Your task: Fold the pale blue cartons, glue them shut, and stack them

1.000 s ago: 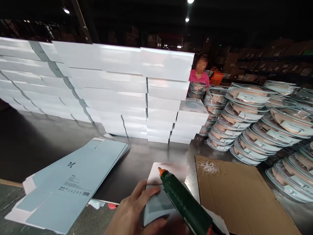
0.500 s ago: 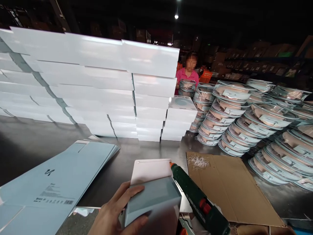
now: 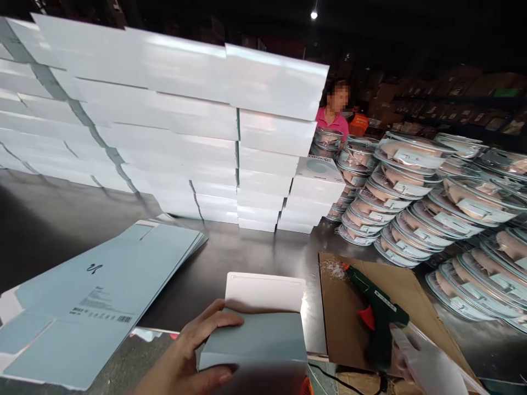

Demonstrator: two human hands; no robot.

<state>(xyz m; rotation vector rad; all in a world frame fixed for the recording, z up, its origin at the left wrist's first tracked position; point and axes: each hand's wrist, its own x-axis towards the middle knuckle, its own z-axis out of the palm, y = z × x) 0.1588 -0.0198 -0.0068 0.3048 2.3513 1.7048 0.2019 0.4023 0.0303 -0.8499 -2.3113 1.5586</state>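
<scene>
My left hand [image 3: 185, 356] grips the near left corner of a grey-blue folded box [image 3: 255, 343] whose white flap [image 3: 265, 291] lies open toward the far side. My right hand [image 3: 424, 365], blurred at the bottom right, holds the handle of a green glue gun [image 3: 376, 312] with a red trigger. The gun lies over a brown cardboard sheet [image 3: 415, 291], its tip pointing at a patch of dried white glue strands [image 3: 331, 267].
A pile of flat light-blue box blanks [image 3: 102, 296] lies to the left on the dark steel table [image 3: 255, 249]. White boxes [image 3: 185, 126] are stacked in a wall behind. Several leaning stacks of sealed round trays [image 3: 415, 197] fill the right. A person in a pink shirt [image 3: 331, 118] stands behind.
The glue gun has swung from over the box's flap to the right and now rests over the cardboard sheet. My left hand has kept hold of the box.
</scene>
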